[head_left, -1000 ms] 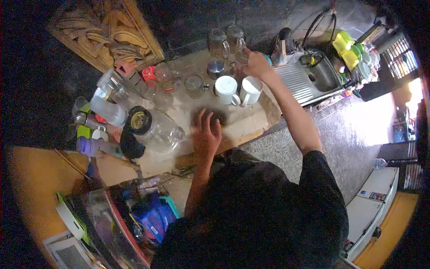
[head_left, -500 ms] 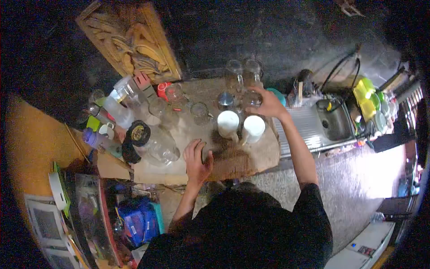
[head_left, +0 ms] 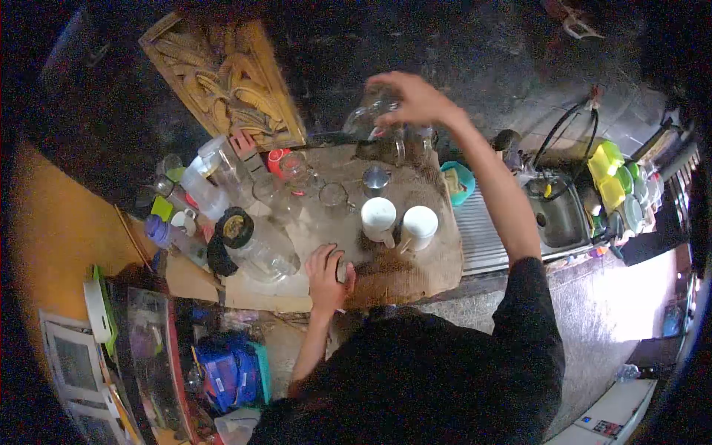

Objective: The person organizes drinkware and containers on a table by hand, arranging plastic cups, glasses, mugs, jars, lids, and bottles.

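Note:
My right hand (head_left: 415,100) is raised over the back of the counter, its fingers closed around a clear glass mug (head_left: 363,122), which is tilted and partly blurred. Below it stand more clear glass mugs (head_left: 424,141) at the back edge. A silver-topped container (head_left: 376,178) and two white mugs (head_left: 379,215) (head_left: 419,226) are on the cardboard (head_left: 393,278). Near the front edge, my left hand (head_left: 324,282) has curled fingers round a small greyish thing that I cannot make out. Left of the white mugs is a clear glass cup (head_left: 334,194).
Crowding the left side are a large clear jar (head_left: 271,252), bottles and a purple-lidded bottle (head_left: 157,230). A carved wooden panel (head_left: 230,85) leans at the back. To the right are a turquoise bowl (head_left: 463,185), a metal sink (head_left: 560,215) and a yellow-green rack (head_left: 608,170).
My right hand has lifted the clear glass mug off the cardboard, up and to the left. The turquoise bowl shows more fully. My left hand has stayed in about the same place.

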Tool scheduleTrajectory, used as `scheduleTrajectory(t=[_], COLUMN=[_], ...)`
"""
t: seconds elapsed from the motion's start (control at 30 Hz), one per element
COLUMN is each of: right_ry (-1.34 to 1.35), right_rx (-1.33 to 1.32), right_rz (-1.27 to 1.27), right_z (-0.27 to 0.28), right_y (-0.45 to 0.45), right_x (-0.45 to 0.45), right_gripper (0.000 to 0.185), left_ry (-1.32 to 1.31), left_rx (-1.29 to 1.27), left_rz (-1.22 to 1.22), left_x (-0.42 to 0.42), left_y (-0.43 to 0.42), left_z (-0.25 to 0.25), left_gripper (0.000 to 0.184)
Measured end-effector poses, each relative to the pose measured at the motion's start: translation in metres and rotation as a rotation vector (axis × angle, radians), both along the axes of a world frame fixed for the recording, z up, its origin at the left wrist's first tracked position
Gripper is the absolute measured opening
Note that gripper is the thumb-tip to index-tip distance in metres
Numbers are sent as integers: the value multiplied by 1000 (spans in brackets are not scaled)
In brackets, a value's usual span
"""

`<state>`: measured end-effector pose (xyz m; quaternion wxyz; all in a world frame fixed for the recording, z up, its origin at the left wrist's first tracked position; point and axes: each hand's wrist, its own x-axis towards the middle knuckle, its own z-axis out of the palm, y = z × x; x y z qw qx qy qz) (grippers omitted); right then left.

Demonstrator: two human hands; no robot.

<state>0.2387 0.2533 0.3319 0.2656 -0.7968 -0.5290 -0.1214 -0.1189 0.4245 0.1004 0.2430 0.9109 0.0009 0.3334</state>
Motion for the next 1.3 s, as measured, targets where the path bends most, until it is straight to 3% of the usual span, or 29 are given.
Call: scheduleTrajectory(t=[0.07, 0.13, 0.23, 0.43, 0.57, 0.63, 0.7, 0.87, 0.93, 1.17, 1.3], right_ry=[37, 88, 88, 108, 118, -58, 29, 172, 110, -28, -52], right_rx=[-63, -399, -541, -730, -744, -673, -711, -838, -808, -760, -856], right_rz=[52, 30, 142, 40, 90, 63, 28, -72, -188, -143, -193], right_z=[-14, -22, -47, -85, -101, -103, -100, -90, -99, -128, -104], right_y=[30, 54, 78, 97, 91, 84, 87, 91, 92, 95, 94], right_x=[16, 21, 38, 68, 77, 63, 56, 40, 40, 70, 46], right_gripper=[78, 81, 83, 88, 87, 86, 86, 86, 88, 89, 87], left_ry=[-13, -32, -31, -22, 43, 65, 82, 87, 103, 92, 58], left_rx=[2, 4, 7, -54, -33, -13, 37, 28, 12, -22, -6], left_rz=[-10, -20, -20, -35, -13, 4, -64, -42, -32, -44, -46], left_x=[-2, 1, 0, -1, -3, -1, 1, 5, 4, 5, 6], left_y=[3, 6, 8, 8, 3, 4, 9, 9, 9, 12, 11], left_z=[-9, -14, -18, -18, -1, 6, 3, -2, -2, -5, -13], left_gripper=[33, 33, 35, 35, 45, 49, 55, 55, 53, 47, 48])
